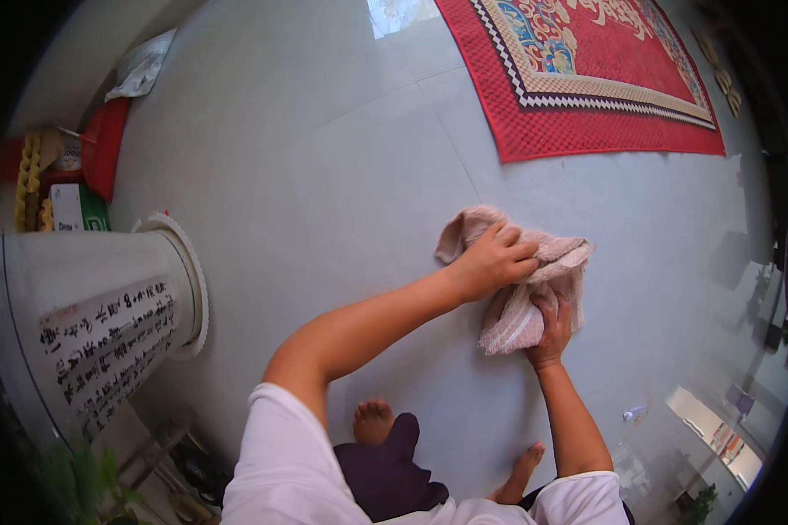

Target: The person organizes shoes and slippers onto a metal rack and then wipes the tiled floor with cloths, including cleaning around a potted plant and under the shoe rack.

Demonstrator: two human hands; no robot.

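Note:
A pale pink terry towel (558,249) hangs bunched between my two hands, in front of me over the floor. My left hand (499,257) is closed on its upper part, with the knuckles facing up. Lower and to the right, my right hand (554,328) grips a hanging fold that bears a pale stripe. Part of the towel is hidden behind my left hand. Whether its lower edge touches the floor, I cannot tell.
Glossy grey floor tiles (289,197) surround my bare feet. A patterned red rug (597,131) lies ahead on the right. At left stands a large white ceramic pot (177,289) bearing writing, near a red plastic item (105,151), a box (65,207) and a silvery bag (141,69).

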